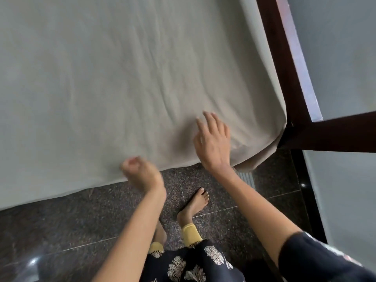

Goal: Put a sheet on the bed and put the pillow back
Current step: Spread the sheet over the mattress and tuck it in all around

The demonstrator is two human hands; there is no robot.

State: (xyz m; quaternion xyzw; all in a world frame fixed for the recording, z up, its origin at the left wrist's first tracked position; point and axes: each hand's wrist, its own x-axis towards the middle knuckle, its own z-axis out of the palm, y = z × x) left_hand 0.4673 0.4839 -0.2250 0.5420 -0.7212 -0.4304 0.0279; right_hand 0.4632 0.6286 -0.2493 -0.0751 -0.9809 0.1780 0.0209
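A pale grey-beige cotton sheet (101, 88) lies spread over the bed, lightly creased, its near edge hanging down over the side and its corner draped beside the dark brown wooden bed frame (284, 68). Below is a speckled dark granite tile floor (81, 220). The right hand (213, 142) is over the sheet near that corner, fingers straight and spread. The left hand (140, 174) is at the sheet's near edge with fingers curled. Blur hides whether they pinch the cloth.
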